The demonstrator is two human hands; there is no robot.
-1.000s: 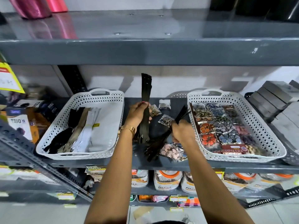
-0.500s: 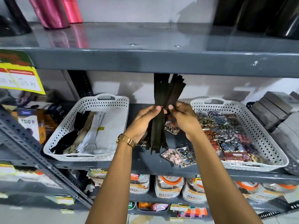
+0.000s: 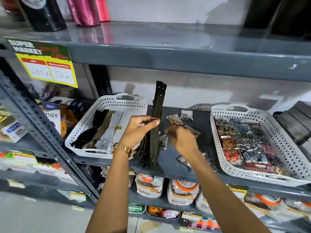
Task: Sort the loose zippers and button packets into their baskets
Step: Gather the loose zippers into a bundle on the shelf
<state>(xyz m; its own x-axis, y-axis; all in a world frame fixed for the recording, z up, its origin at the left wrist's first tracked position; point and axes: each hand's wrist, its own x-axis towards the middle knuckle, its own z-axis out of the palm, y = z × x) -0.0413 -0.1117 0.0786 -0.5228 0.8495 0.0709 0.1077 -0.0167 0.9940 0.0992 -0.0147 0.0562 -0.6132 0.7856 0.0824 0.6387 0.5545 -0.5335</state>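
Observation:
My left hand [image 3: 139,130] grips a bundle of black zippers [image 3: 157,105] upright over the grey shelf, a red band around it at my fingers. My right hand [image 3: 182,140] hovers blurred beside the bundle, above loose button packets [image 3: 174,120]; whether it holds one I cannot tell. More packets [image 3: 185,161] lie near the shelf's front edge. The left white basket [image 3: 107,102] holds black, tan and white zippers. The right white basket [image 3: 279,125] is filled with coloured button packets.
The upper shelf edge [image 3: 185,59] hangs low over the baskets, with a yellow price sign [image 3: 48,68] at left. Boxes [image 3: 55,113] stand left of the zipper basket, dark boxes [image 3: 297,121] at far right. Jars and packs [image 3: 183,190] fill the shelf below.
Both hands held the zipper bundle together upright; now the left hand alone holds it, and the right hand has let go and dropped toward the loose packets.

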